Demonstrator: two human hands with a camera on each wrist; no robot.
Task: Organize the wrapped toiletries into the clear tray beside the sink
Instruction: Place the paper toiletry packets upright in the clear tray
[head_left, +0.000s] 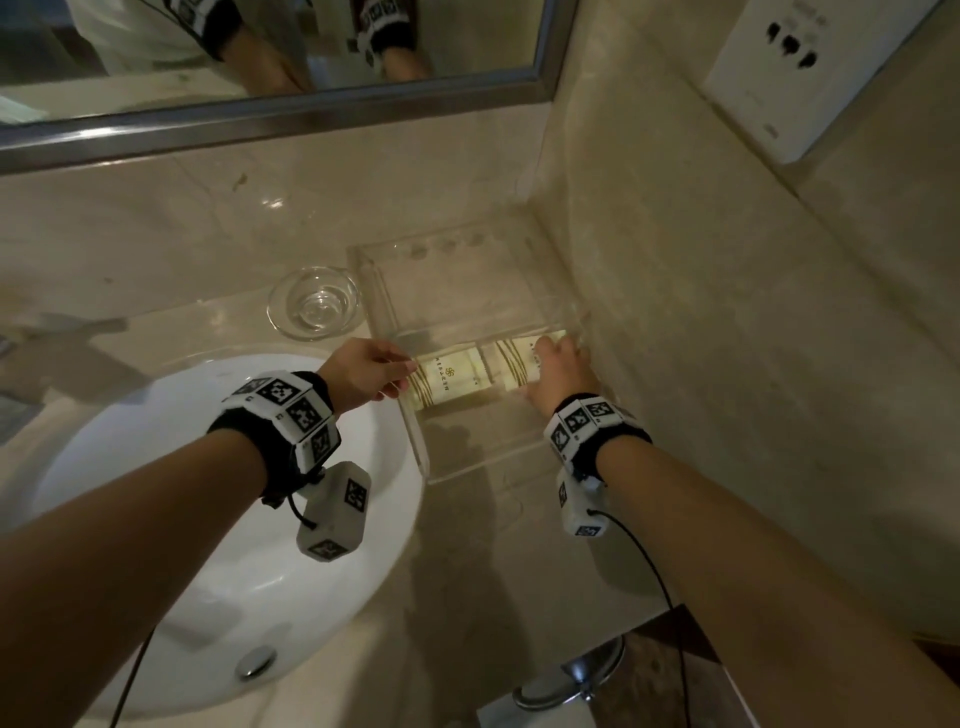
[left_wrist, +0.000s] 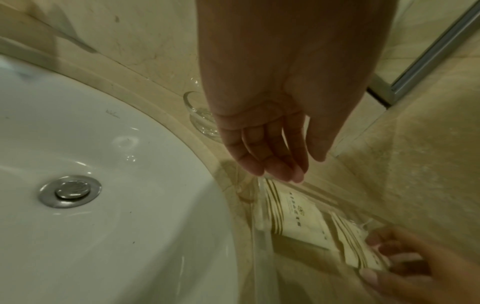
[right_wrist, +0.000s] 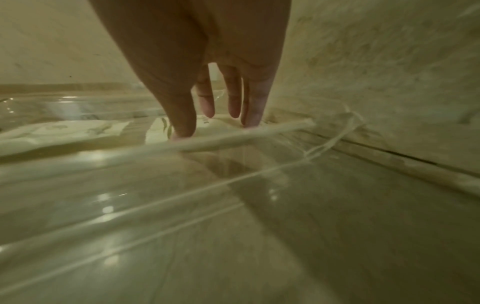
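A clear tray (head_left: 417, 441) sits on the marble counter, in the corner right of the sink. Two cream wrapped packets lie side by side across its middle. My left hand (head_left: 408, 374) reaches over the tray's left wall with straight fingers (left_wrist: 281, 174), whose tips sit at the end of the left packet (head_left: 452, 382). On the right packet (head_left: 511, 366), next to the side wall, my right hand (head_left: 556, 353) presses its straight fingertips (right_wrist: 253, 121). The right wrist view shows the tray rim (right_wrist: 233, 139) just in front of that hand.
A small glass bowl (head_left: 314, 306) stands just left of the tray's far end. The white sink (head_left: 208, 467) with its metal drain (head_left: 254, 662) lies under my left forearm. A marble wall (head_left: 727, 312) runs close along the tray's right side.
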